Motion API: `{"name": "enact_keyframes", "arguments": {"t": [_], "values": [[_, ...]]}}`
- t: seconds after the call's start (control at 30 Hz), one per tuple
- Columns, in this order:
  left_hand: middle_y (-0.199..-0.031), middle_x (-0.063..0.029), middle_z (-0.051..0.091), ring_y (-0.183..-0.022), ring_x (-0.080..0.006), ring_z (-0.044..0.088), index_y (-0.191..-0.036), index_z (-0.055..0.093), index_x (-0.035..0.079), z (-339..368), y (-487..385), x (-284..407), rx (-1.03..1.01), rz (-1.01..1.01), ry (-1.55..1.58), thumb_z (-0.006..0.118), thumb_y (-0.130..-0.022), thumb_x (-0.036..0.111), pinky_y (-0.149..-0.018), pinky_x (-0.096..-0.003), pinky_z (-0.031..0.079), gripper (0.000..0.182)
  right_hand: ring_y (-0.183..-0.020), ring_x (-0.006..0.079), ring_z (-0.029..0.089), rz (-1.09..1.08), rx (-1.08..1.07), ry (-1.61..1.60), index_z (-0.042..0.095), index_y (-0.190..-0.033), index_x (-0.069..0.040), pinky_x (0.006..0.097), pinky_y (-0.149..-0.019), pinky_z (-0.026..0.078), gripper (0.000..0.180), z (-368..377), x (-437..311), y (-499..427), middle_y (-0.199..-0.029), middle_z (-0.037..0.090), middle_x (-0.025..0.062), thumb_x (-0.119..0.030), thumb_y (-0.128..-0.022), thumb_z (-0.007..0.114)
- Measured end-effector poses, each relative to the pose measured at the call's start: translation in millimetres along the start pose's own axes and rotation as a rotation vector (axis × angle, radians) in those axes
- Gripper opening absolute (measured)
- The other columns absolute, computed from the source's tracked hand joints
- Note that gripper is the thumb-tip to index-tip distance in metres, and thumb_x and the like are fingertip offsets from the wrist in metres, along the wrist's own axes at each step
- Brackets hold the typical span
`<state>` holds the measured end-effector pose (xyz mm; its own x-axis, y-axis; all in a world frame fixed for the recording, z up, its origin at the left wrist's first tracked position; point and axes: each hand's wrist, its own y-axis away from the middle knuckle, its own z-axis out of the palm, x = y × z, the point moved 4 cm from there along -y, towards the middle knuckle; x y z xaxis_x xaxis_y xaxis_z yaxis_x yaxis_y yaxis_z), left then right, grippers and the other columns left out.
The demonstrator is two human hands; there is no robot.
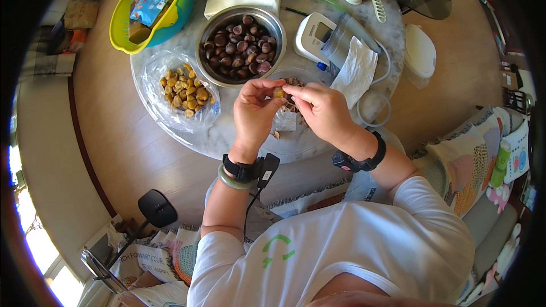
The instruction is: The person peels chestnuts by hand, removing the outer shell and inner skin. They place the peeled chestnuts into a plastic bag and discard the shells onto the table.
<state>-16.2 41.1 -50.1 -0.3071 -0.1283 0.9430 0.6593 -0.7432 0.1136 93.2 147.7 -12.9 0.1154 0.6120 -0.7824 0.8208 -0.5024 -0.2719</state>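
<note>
Between the fingers of my left hand [256, 108] is a partly peeled chestnut [279, 93], its yellow flesh showing. My right hand [322, 108] pinches at the same nut from the other side with thumb and forefinger. Beneath both hands lies a heap of brown shell scraps [294, 81], partly hidden by them. Just beyond the hands a steel bowl [279, 25] holds many unpeeled brown chestnuts [239, 47]. To the left, peeled yellow chestnuts [186, 91] rest in a clear plastic bag [155, 111].
On the round marble table [226, 140] stand a tissue pack [213, 6], a blood pressure monitor [313, 36] with its grey cuff [349, 36], and a crumpled paper towel [356, 70]. A yellow and blue basket [170, 30] is at the far left. The cuff's tube [389, 66] loops at the right.
</note>
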Motion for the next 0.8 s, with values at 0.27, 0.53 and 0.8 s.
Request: {"name": "enact_keyframes", "arguments": {"t": [0.27, 0.53, 0.8], "values": [[-0.113, -0.0128, 0.065, -0.097, -0.0143, 0.062, -0.108, 0.054, 0.001, -1.0, -1.5, -0.2, 0.005, 0.017, 0.02, 0.061, -0.079, -0.019, -0.086, -0.0267, 0.053, 0.035, -0.058, 0.0236, 0.057, 0.042, -0.02, -0.061, 0.072, -0.106, -0.009, 0.0314, -0.054, 0.045, 0.027, -0.4, 1.9, -1.6, -0.071, 0.06, 0.0106, 0.002, -0.082, 0.065], [-0.114, -0.0144, 0.065, -0.098, -0.0156, 0.063, -0.107, 0.055, 0.001, -0.2, -0.1, 1.5, 0.01, 0.04, -0.126, 0.06, -0.079, -0.019, -0.086, -0.0274, 0.054, 0.035, -0.061, 0.0258, 0.06, 0.011, -0.028, 0.015, 0.072, -0.104, -0.011, 0.0335, -0.055, 0.047, 0.025, -1.5, 0.9, -0.9, -0.075, 0.062, 0.0099, -0.001, -0.081, 0.065], [-0.11, -0.0077, 0.067, -0.092, -0.0101, 0.061, -0.106, 0.059, 0.0, 0.5, -0.9, 0.0, 0.001, 0.005, -0.014, 0.062, -0.078, -0.018, -0.082, -0.024, 0.053, 0.034, -0.056, 0.0237, 0.056, -0.004, 0.008, -0.014, 0.072, -0.103, -0.009, 0.0317, -0.052, 0.044, 0.025, -0.7, -0.2, -0.7, -0.069, 0.058, 0.0099, 0.002, -0.081, 0.066]]}}
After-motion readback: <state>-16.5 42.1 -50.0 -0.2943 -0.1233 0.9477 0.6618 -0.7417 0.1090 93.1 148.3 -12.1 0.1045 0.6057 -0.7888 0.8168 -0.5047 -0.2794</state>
